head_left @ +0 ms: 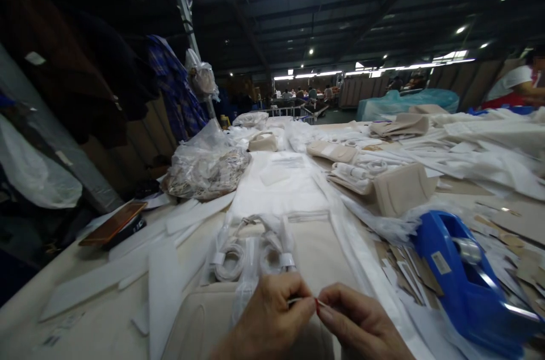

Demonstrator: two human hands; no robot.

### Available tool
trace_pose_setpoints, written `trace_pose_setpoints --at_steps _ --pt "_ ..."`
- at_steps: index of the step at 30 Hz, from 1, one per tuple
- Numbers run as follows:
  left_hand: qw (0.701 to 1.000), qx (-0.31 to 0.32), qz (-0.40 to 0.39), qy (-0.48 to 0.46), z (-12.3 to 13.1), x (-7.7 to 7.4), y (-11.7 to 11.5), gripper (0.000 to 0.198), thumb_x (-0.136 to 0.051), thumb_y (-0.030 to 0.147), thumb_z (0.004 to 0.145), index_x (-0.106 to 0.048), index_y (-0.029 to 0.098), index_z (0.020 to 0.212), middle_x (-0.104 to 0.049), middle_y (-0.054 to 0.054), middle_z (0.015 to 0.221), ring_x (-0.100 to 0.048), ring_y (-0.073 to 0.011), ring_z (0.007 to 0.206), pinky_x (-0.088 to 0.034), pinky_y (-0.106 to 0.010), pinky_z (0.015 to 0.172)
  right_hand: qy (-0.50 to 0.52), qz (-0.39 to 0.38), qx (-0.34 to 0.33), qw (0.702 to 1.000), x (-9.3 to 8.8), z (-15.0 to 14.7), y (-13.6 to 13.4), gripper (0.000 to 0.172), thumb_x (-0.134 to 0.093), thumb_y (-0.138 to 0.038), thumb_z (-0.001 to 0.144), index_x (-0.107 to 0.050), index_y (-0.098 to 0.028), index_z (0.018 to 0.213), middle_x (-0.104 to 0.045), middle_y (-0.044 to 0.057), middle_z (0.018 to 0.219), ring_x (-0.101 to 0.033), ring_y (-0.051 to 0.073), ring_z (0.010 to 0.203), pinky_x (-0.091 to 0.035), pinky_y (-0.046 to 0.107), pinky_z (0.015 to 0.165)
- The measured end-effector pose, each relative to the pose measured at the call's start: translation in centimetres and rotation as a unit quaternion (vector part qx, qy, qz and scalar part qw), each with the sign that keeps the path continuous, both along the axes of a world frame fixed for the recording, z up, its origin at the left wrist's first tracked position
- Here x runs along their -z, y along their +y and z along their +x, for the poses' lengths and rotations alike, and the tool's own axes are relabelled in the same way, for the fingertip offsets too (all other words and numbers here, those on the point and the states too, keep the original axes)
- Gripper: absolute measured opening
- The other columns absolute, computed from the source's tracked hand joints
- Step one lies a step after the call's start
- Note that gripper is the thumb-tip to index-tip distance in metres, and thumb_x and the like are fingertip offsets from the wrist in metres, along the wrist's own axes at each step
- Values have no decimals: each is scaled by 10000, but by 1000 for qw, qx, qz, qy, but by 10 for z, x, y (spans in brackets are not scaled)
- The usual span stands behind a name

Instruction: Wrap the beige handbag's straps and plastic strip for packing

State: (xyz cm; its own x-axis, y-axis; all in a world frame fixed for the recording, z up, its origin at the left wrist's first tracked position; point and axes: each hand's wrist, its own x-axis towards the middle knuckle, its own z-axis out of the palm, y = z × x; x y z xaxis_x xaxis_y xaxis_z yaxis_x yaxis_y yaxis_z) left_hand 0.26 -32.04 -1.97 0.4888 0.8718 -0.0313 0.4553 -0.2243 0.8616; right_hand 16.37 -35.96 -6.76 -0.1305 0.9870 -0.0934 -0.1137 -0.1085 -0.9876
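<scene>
My left hand [272,320] and my right hand [357,323] meet at the bottom middle of the view, fingertips pinched together on a thin clear strip, probably tape [304,300]. Under them lies a beige fabric piece [200,320] on the table. Just beyond my fingers sit clear bags holding coiled white cords [251,255]. A blue tape dispenser [464,280] stands to the right of my right hand, apart from it.
A long white cloth [281,189] runs up the table's middle. A bag of beige items [204,170] sits at the left, a phone [113,225] near the left edge. Beige and white pieces cover the right side. A person [517,84] works at the far right.
</scene>
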Motion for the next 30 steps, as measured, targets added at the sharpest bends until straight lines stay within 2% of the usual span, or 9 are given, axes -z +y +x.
trace_pose_setpoints --at_steps 5,9,11,14,17,22,24,27,30 --pt "996 -69 -6 -51 -12 3 36 240 -498 333 784 -556 165 623 -467 33 563 -455 -128 581 -327 -241 569 -50 20 -20 998 -20 -2 56 396 -678 -569 701 -605 -181 677 -365 -67 508 -309 84 499 -260 215 482" --pt "971 -235 33 -35 -33 14 85 190 -446 209 837 -621 171 771 -549 23 639 -516 -133 627 -370 -236 631 -126 29 30 991 -28 2 78 429 -633 -618 712 -596 -191 696 -305 -75 516 -242 84 485 -187 220 447" --pt "959 -283 -12 -28 -40 23 109 197 -433 112 808 -623 155 780 -564 20 629 -513 -122 569 -366 -228 578 -147 23 44 988 -27 4 82 435 -621 -628 722 -595 -194 709 -311 -70 530 -245 90 499 -181 225 455" --pt "954 -280 -95 -43 -39 35 131 190 -448 47 785 -606 130 717 -543 35 560 -461 -92 449 -329 -211 475 -161 12 56 985 -22 7 83 437 -619 -630 730 -602 -194 721 -322 -64 544 -263 96 516 -195 230 470" --pt "950 -269 -142 -71 -25 40 140 139 -533 99 838 -585 130 712 -501 65 544 -431 -71 440 -331 -196 458 -181 13 49 982 -17 8 85 442 -617 -632 730 -605 -191 708 -342 -57 548 -303 104 531 -237 233 488" --pt "929 -295 -193 -113 -8 39 148 247 -547 341 914 -582 130 791 -527 54 608 -428 -63 437 -381 -203 447 -170 -11 40 985 -12 6 90 464 -621 -656 712 -585 -193 712 -348 -60 557 -300 100 516 -248 236 489" --pt "921 -307 -194 -143 -8 36 152 170 -529 272 910 -595 125 963 -582 32 679 -449 -58 424 -381 -202 441 -170 -12 45 984 -11 4 91 468 -629 -657 703 -588 -191 704 -331 -63 550 -282 99 513 -239 240 488" --pt "913 -330 -160 -181 -16 31 159 444 -455 123 862 -414 167 1302 -632 -16 905 -537 -47 468 -413 -185 481 -166 -24 57 984 -11 0 88 468 -634 -654 697 -593 -188 708 -289 -71 536 -243 97 507 -204 247 485" --pt "913 -358 -115 -158 -28 28 160 458 -337 165 899 -314 124 1355 -617 -85 1037 -630 -71 621 -461 -182 571 -168 -24 77 982 -10 -1 88 470 -630 -656 693 -591 -187 690 -285 -72 532 -243 94 504 -180 243 478"
